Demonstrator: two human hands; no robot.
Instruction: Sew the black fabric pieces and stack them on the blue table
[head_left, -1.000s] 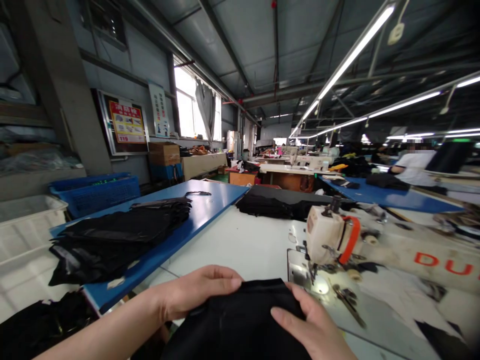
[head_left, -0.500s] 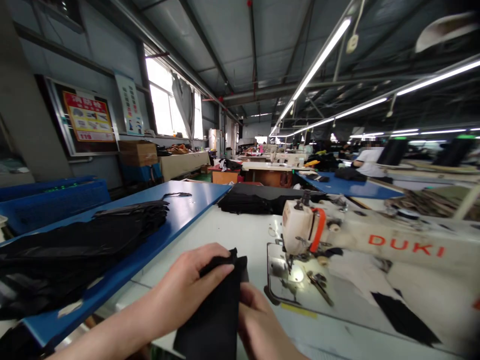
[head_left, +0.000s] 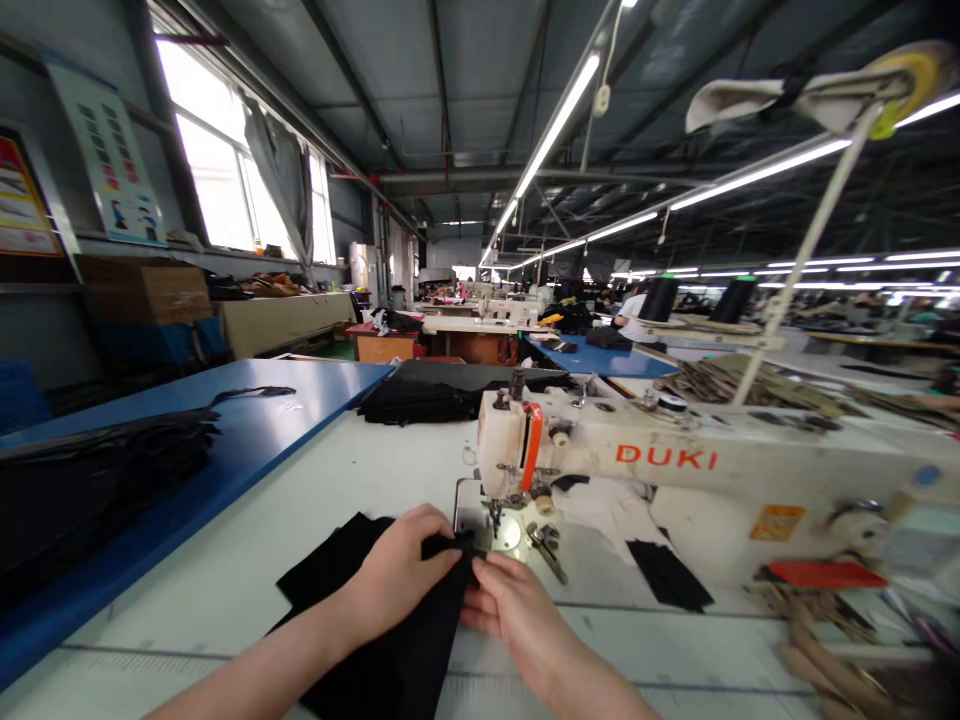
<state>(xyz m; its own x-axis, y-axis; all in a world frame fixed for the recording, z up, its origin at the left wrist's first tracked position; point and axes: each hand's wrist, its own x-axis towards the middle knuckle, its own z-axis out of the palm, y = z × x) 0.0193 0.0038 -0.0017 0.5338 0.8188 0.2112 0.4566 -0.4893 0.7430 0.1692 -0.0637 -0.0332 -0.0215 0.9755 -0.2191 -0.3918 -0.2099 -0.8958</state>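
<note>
My fingertips are close to the needle and presser foot [head_left: 496, 512] of the Duki sewing machine [head_left: 675, 465], so I judge the main risk is a finger sliding under the needle if I push the cloth too far in. The fabric could also slip or bunch where it is folded between my hands, and the edge would then feed crooked. The small metal tool [head_left: 547, 548] lying by the needle plate [head_left: 511, 532] could snag the cloth if it drags to the right.

The black fabric piece [head_left: 352, 625] lies on the white table [head_left: 247, 590], spread out to the near left under my forearm. Its far corner reaches the plate just in front of the presser foot. My left hand [head_left: 401, 575] is curled down over that corner, fingers closed and pressing the cloth. My right hand [head_left: 510, 605] is just beside it on the right, thumb and fingers pinched shut on the same edge. A black scrap [head_left: 667, 575] lies well apart to the right.
</note>
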